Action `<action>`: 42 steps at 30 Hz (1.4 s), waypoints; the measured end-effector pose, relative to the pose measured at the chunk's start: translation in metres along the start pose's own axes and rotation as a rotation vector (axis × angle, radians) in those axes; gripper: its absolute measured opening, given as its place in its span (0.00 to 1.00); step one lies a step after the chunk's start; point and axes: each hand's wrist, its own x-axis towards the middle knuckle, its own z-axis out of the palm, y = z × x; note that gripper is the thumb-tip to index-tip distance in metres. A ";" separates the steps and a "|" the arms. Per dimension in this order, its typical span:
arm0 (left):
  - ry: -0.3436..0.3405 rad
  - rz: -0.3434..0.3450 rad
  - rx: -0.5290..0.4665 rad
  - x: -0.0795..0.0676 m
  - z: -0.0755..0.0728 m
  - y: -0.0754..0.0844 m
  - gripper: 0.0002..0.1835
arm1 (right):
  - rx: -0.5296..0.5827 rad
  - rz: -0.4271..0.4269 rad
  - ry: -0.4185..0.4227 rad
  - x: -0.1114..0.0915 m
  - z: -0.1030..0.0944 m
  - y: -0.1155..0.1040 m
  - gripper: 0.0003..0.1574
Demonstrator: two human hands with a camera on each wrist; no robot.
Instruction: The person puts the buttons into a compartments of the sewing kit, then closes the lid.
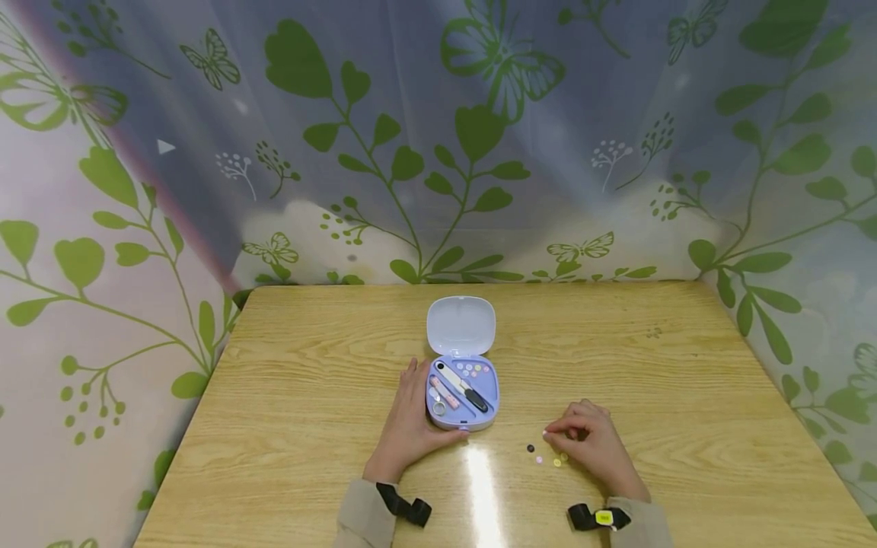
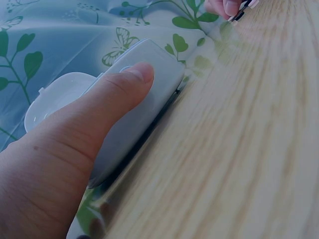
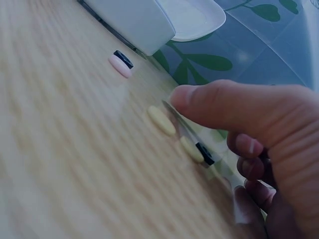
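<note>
A lilac sewing box (image 1: 463,422) stands on the table with its white lid (image 1: 461,326) raised. My left hand (image 1: 411,422) holds it from the left, fingers along its side and thumb across the front wall, as the left wrist view also shows. Inside lie a white tool with a black end (image 1: 460,385), a pink-and-white strip (image 1: 444,393), a silver ring-shaped piece (image 1: 438,408) and several small buttons (image 1: 469,373). To the right of the box, my right hand (image 1: 591,441) pinches a small white button (image 1: 545,433) between thumb and forefinger, just above the table.
Near the right hand lie loose buttons: a black one (image 1: 530,448), a pink one (image 1: 539,460) and two yellow ones (image 1: 557,463). Another black button (image 3: 205,153) shows in the right wrist view. A leaf-patterned curtain (image 1: 438,152) hangs behind the wooden table (image 1: 308,365).
</note>
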 end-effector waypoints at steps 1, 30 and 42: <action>0.001 0.003 0.003 0.000 0.000 0.000 0.70 | -0.004 0.003 0.001 0.000 0.000 0.000 0.15; -0.007 -0.001 0.008 0.001 0.000 -0.001 0.70 | -0.046 -0.066 0.025 0.024 -0.010 -0.010 0.16; -0.001 0.004 0.003 0.000 -0.001 -0.001 0.70 | -0.040 -0.179 0.055 0.049 -0.001 -0.019 0.15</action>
